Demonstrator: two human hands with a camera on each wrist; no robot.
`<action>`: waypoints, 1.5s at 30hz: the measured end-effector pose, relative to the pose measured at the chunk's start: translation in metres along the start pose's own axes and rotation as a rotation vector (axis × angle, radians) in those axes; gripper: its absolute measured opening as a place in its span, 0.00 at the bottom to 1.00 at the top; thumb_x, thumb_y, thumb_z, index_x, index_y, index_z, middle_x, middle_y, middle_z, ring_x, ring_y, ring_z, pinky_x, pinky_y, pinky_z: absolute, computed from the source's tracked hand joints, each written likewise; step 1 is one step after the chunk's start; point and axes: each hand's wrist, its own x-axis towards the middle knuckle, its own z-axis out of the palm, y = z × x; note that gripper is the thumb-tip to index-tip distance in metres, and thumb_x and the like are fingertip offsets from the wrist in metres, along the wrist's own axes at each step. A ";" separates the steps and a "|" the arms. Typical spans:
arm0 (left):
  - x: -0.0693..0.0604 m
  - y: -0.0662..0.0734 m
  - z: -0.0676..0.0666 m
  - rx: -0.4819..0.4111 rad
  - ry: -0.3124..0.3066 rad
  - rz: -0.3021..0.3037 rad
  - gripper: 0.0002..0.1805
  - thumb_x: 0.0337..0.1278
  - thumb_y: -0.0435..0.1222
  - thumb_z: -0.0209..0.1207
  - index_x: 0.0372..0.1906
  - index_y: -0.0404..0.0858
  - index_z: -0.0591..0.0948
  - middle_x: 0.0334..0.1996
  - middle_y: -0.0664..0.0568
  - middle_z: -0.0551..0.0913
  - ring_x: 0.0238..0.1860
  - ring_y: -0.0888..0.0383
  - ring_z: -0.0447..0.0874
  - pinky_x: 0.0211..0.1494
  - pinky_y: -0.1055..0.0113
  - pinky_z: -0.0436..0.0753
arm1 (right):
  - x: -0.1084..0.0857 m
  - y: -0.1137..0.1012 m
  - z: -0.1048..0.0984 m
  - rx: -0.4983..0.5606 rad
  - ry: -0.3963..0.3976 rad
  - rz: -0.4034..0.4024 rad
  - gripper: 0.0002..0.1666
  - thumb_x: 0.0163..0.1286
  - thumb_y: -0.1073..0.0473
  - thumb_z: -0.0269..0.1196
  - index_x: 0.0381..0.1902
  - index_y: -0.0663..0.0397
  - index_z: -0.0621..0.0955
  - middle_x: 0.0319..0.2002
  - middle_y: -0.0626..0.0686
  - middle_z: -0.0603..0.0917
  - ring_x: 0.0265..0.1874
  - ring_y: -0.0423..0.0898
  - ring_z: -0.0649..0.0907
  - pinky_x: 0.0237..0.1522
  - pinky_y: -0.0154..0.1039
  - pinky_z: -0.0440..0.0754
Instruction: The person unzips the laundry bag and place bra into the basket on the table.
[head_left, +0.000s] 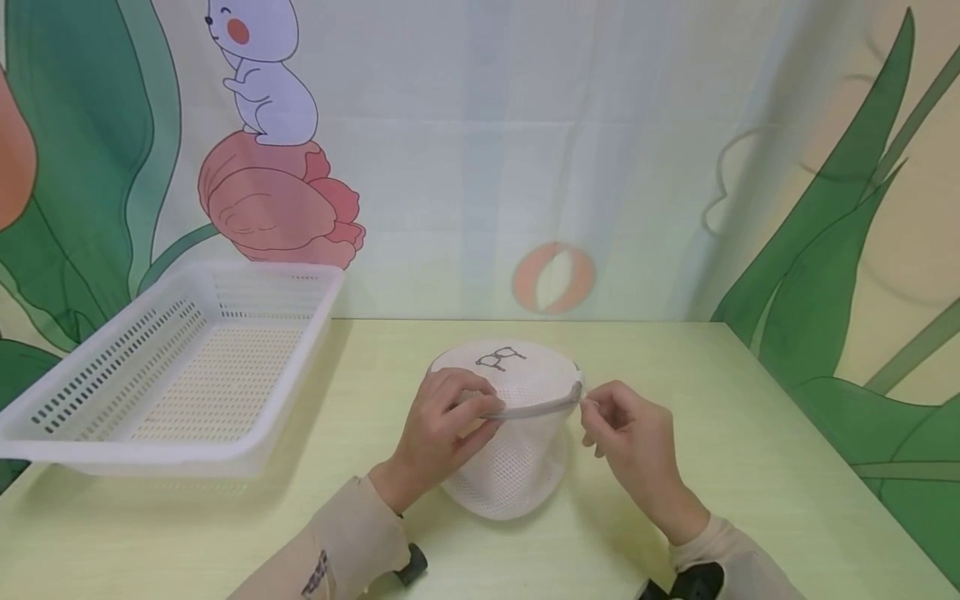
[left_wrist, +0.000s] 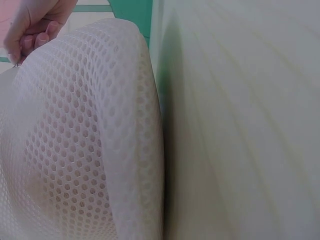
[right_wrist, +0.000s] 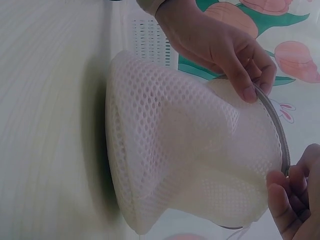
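Observation:
A white mesh laundry bag, round and upright, stands on the table with a dark line print on its lid. A grey zipper runs along the lid's front edge. On the near left of the rim, my left hand pinches the zipper edge between thumb and fingers. At the zipper's right end, my right hand has curled fingers that pinch the small zipper pull, mostly hidden by the fingertips. In the right wrist view the zipper stretches between both hands, and the bag's mesh side is creased inward.
To the left stands a white slotted plastic basket on the pale yellow-green table. Behind the table hangs a printed cloth with plants and a cartoon animal.

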 end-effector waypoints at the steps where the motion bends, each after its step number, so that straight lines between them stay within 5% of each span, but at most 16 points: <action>1: 0.000 0.000 0.000 0.000 0.000 0.000 0.05 0.51 0.33 0.66 0.33 0.39 0.81 0.36 0.49 0.80 0.39 0.51 0.77 0.44 0.59 0.75 | 0.000 0.000 0.000 0.000 0.002 0.002 0.11 0.58 0.76 0.62 0.26 0.55 0.79 0.15 0.44 0.77 0.11 0.36 0.75 0.13 0.26 0.73; 20: 0.001 0.000 0.002 0.000 -0.011 0.008 0.07 0.47 0.31 0.68 0.31 0.40 0.81 0.35 0.49 0.80 0.39 0.51 0.77 0.44 0.58 0.76 | 0.004 0.007 -0.005 -0.009 -0.012 0.080 0.08 0.61 0.73 0.62 0.26 0.56 0.79 0.15 0.45 0.77 0.11 0.37 0.75 0.13 0.28 0.74; 34: 0.001 0.001 0.002 0.010 -0.015 0.009 0.04 0.53 0.34 0.66 0.31 0.40 0.81 0.35 0.49 0.80 0.40 0.51 0.77 0.46 0.57 0.75 | 0.005 0.011 -0.003 0.037 -0.004 0.114 0.06 0.64 0.70 0.63 0.28 0.56 0.80 0.16 0.47 0.78 0.11 0.38 0.75 0.14 0.28 0.75; 41: 0.002 0.001 0.001 0.017 -0.014 0.026 0.08 0.64 0.38 0.59 0.31 0.40 0.81 0.34 0.50 0.80 0.39 0.51 0.77 0.44 0.57 0.75 | 0.004 0.015 -0.002 0.025 -0.006 0.094 0.06 0.64 0.70 0.62 0.29 0.57 0.80 0.15 0.46 0.78 0.11 0.38 0.75 0.13 0.28 0.74; 45: 0.001 0.001 0.001 0.027 -0.016 0.019 0.04 0.58 0.35 0.63 0.31 0.39 0.81 0.35 0.50 0.80 0.39 0.51 0.77 0.45 0.57 0.75 | 0.004 0.015 -0.002 0.026 -0.041 0.105 0.04 0.65 0.68 0.62 0.31 0.57 0.81 0.18 0.47 0.79 0.14 0.36 0.76 0.14 0.29 0.75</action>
